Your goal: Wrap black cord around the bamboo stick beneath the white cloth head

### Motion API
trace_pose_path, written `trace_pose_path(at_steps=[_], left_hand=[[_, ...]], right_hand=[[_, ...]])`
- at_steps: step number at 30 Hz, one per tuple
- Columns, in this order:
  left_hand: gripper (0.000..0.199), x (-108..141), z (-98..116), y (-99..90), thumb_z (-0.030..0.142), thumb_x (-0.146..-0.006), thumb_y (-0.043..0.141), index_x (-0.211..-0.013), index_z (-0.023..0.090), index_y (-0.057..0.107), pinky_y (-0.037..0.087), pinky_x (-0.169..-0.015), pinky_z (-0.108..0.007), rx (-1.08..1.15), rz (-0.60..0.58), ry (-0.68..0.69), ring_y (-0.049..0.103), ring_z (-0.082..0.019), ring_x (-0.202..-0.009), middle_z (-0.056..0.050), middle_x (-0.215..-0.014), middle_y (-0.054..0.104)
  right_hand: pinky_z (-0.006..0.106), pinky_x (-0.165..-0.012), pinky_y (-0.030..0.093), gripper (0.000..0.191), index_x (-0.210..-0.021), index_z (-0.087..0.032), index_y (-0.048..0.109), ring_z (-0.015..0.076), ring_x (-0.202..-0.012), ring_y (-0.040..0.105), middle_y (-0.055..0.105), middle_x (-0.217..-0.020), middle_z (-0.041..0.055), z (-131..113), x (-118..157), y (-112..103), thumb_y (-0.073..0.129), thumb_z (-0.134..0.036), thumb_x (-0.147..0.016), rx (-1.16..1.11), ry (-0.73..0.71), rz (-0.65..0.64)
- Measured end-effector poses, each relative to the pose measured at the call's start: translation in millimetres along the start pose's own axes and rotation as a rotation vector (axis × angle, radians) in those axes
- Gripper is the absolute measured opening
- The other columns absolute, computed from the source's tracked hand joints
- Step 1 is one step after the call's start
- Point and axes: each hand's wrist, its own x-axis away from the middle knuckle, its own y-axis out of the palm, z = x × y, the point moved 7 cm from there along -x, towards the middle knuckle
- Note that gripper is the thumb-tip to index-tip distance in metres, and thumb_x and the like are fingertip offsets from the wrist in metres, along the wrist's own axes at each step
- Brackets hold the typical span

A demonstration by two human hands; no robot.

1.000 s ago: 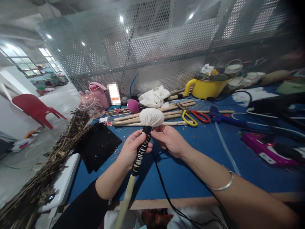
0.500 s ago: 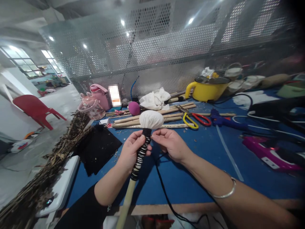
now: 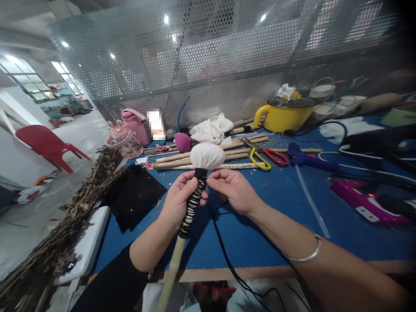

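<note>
A wooden stick with a round white cloth head stands tilted over the blue table. Black cord is wound round its upper part, with pale gaps between the turns. My left hand is wrapped round the wound part, just under the head. Close beside the cloth head's neck, my right hand pinches thumb and finger together on the cord. A loose length of black cord hangs from near my right hand over the table's front edge.
Behind lie bamboo sticks, yellow-and-red-handled scissors, a purple ball and a white cloth. A yellow pot and blue glue gun are at right. Black fabric and dried stems lie left.
The whole view has shifted slightly, so the table and hands appear a little higher. Both hands keep nearly the same hold on the stick and cord.
</note>
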Motion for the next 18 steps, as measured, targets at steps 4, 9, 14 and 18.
trace_pose_path(at_steps=[4,9,14,18], left_hand=[[0.049,1.5,-2.7,1.2,0.03,-0.069,0.07,-0.111,0.019,0.046,0.052,-0.058,-0.024,0.037,-0.022,-0.071,0.065,-0.015,-0.064,-0.003,-0.077,0.064],[0.029,4.6,-9.9,-1.0,0.031,-0.076,0.061,-0.097,0.013,0.053,0.046,-0.049,-0.02,-0.03,0.005,-0.2,0.056,-0.01,-0.052,-0.001,-0.062,0.056],[0.018,6.5,-10.7,2.0,0.03,-0.076,0.05,-0.075,0.013,0.052,0.036,-0.04,-0.018,-0.003,0.026,-0.187,0.046,-0.007,-0.046,-0.001,-0.062,0.051],[0.009,9.7,-8.0,6.8,0.022,-0.07,0.05,-0.075,0.014,0.051,0.033,-0.038,-0.016,-0.049,-0.024,-0.154,0.043,-0.005,-0.044,0.001,-0.064,0.049]], right_hand=[[0.019,-0.039,0.026,0.024,-0.068,-0.014,0.058,0.0047,-0.039,0.037,0.046,-0.046,-0.0057,2.2,-1.2,-3.4,0.068,-0.036,-0.067,0.012,0.017,0.027],[0.02,-0.046,0.035,0.022,-0.07,-0.013,0.057,0.0069,-0.046,0.048,0.056,-0.056,-0.0015,7.3,-1.7,0.9,0.065,-0.034,-0.07,0.093,0.045,-0.024],[0.023,-0.057,0.043,0.019,-0.072,-0.013,0.057,0.0115,-0.057,0.058,0.061,-0.065,0.0017,5.5,1.2,9.7,0.06,-0.032,-0.074,0.163,0.003,-0.062],[0.025,-0.059,0.045,0.02,-0.067,-0.014,0.056,0.0128,-0.059,0.06,0.063,-0.065,0.0035,0.2,6.7,13.8,0.056,-0.03,-0.078,0.247,-0.041,-0.065]])
